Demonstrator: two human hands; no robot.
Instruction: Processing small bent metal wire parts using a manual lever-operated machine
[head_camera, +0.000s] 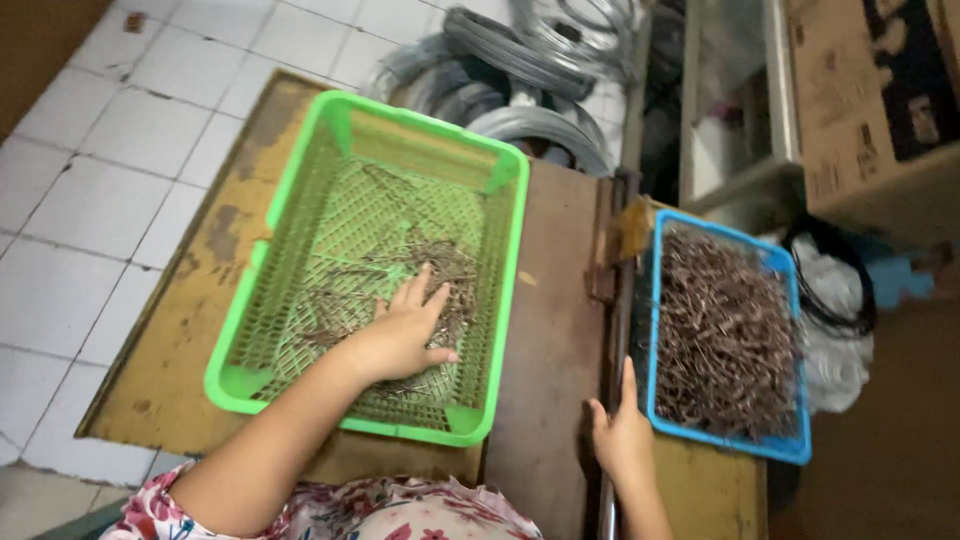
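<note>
A worn brown wooden worktable (555, 330) with yellowed, scuffed patches fills the middle of the scene, its left edge running slantwise over a white tiled floor (90, 200) that lies open to the left and far left. On the table's left half sits a bright green plastic mesh basket (290, 200), rectangular, its near rim close to the table's near edge and its right rim leaving a bare strip of wood between it and the table's right edge. Beyond the table's far edge lie coils of grey steel wire (530, 70), and at the far right stands a brown cardboard box (850, 100). To the right, past a rusty metal rail, a blue plastic mesh basket (722, 443) is heaped nearly to its rim with dark bent wire pieces (725, 335). A thin scatter of the same small wire pieces (440, 260) lies on the green basket's floor, mostly right of centre. The left hand (405, 335) lies flat and open, fingers spread, pressing on those pieces. The right hand (622, 430) rests open at the blue basket's near left corner, one finger up along its left rim, gripping nothing.
</note>
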